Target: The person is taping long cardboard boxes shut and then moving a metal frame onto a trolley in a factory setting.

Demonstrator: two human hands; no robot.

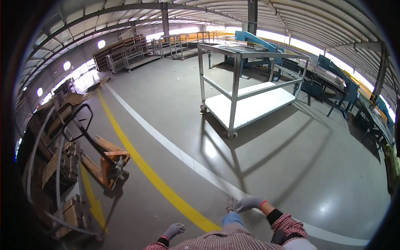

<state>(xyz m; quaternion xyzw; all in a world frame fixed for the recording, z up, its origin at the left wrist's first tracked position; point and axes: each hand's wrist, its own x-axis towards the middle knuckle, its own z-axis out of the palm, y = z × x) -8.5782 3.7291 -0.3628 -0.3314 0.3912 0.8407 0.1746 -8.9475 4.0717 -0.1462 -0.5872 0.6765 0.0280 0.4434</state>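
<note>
Both my hands wear grey gloves, and I stand upright over a painted floor. My left hand [174, 230] hangs low beside the checked apron [221, 241], its fingers curled in with nothing seen in them. Across my front, my right hand [250, 203] hangs with its fingers stretched out, apart from any object. Below it one shoe [231, 203] and a blue trouser leg [231, 218] show. Ahead stands a metal-framed cart [235, 96] on casters with a white deck [250, 104], beyond reach of either hand.
An orange pallet jack [106, 162] with a black handle stands at the left, beside stacked cartons [62, 166] and a curved metal rail [59, 179]. Yellow [146, 166] and white [166, 143] floor lines run ahead. Blue machinery [333, 79] lines the right; more carts [141, 60] stand far back.
</note>
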